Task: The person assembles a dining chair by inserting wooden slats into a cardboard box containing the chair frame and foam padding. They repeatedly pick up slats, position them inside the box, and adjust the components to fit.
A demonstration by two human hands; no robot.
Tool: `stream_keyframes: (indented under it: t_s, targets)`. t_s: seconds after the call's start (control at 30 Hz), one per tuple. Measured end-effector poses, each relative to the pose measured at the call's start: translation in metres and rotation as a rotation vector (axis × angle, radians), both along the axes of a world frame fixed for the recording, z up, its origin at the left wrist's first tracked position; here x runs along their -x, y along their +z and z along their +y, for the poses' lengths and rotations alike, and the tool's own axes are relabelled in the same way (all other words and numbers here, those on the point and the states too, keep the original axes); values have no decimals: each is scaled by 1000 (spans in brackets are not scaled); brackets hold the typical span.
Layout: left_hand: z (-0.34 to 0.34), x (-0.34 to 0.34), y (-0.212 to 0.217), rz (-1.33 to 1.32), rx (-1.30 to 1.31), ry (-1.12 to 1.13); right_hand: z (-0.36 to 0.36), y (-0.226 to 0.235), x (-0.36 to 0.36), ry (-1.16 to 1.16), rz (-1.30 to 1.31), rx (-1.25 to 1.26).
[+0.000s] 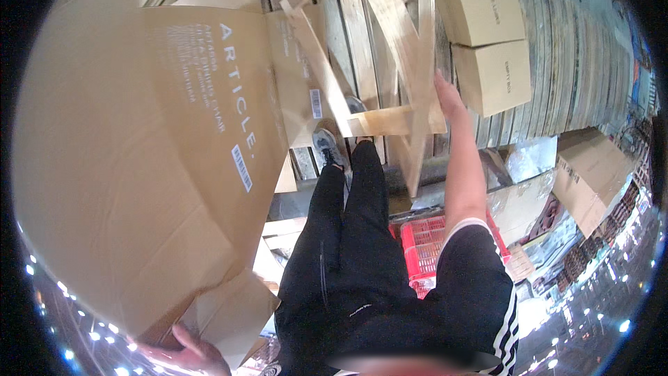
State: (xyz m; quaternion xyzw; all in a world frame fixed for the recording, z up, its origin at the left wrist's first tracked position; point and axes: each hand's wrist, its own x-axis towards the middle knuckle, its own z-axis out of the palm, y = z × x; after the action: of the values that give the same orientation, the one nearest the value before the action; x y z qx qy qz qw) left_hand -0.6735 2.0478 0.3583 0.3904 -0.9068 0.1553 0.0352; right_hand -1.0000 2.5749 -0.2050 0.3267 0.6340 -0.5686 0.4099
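Note:
A large brown cardboard box (209, 139), printed and labelled, fills the left side of the view with its flaps open. At its lower end my left hand (188, 354) grips the box edge, the thumb showing and the fingers partly hidden. My right arm reaches forward, and my right hand (451, 97) is closed on the edge of a pale wooden frame (385, 120). That frame, made of several flat slats, stands tilted in front of my feet. Most of the right hand's fingers are hidden by the wood.
Two closed cardboard boxes (492, 75) sit on the slatted wooden platform (557, 49) beyond my right hand. A red plastic crate (421, 247) is beside my right leg. More cardboard (591, 174) lies at the right. My shoe (325, 146) rests by the platform.

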Motion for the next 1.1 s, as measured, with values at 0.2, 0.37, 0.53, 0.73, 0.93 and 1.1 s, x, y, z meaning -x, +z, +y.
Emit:
stream_keyframes:
  t_s: [0.2,0.37,0.53,0.73,0.93,1.1]
  targets:
    - [-6,-6,10,-6,-79,-174,-56,56,-7,298,69,30]
    - [-4,1,24,-126,-111,-69,-138,59,-64,558,178,-140]
    - [-4,5,22,-123,-105,-66,-190,37,-112,433,370,-370]
    - [-3,10,17,-92,-29,-125,-167,23,-97,471,504,-436]
    - [-5,16,12,14,14,-148,-111,124,-14,635,379,-292]
    - [-8,15,11,85,-12,-138,-127,240,35,787,443,-287]
